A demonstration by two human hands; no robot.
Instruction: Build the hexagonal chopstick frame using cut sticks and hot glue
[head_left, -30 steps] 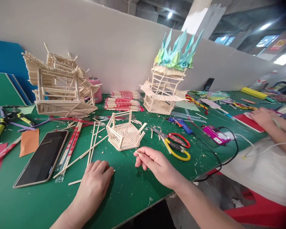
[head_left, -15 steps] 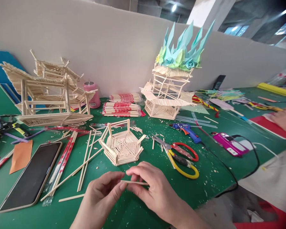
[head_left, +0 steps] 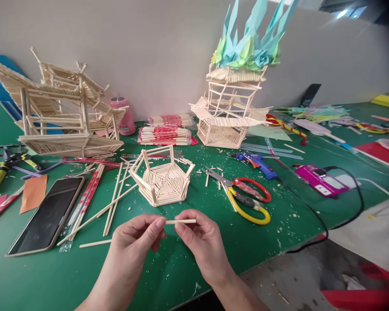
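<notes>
Between my two hands runs a short wooden stick (head_left: pixel 181 221), held level above the green table. My left hand (head_left: pixel 138 237) pinches its left end between thumb and forefinger. The fingers of my right hand (head_left: pixel 199 237) are closed on its right part. Just beyond lies a small six-sided stick frame (head_left: pixel 165 179), with a floor of nested sticks and short upright posts. Scissors (head_left: pixel 246 194) with red and yellow handles rest open to its right. Several loose sticks (head_left: pixel 115 201) lie to its left, one close to my left wrist.
Two stick buildings, one with a tiered roof (head_left: pixel 71 116) and one topped with blue paper (head_left: pixel 230 103), stand at the back. Bundled sticks (head_left: pixel 165 134), a glue gun (head_left: pixel 257 164), a pink power strip (head_left: pixel 320 180), a phone (head_left: pixel 47 216) and pliers (head_left: pixel 6 168) surround the work area.
The view has tipped downward. The stick has turned nearly level across my fingers, and my hands are a little farther apart, with my right fingers shifted along it.
</notes>
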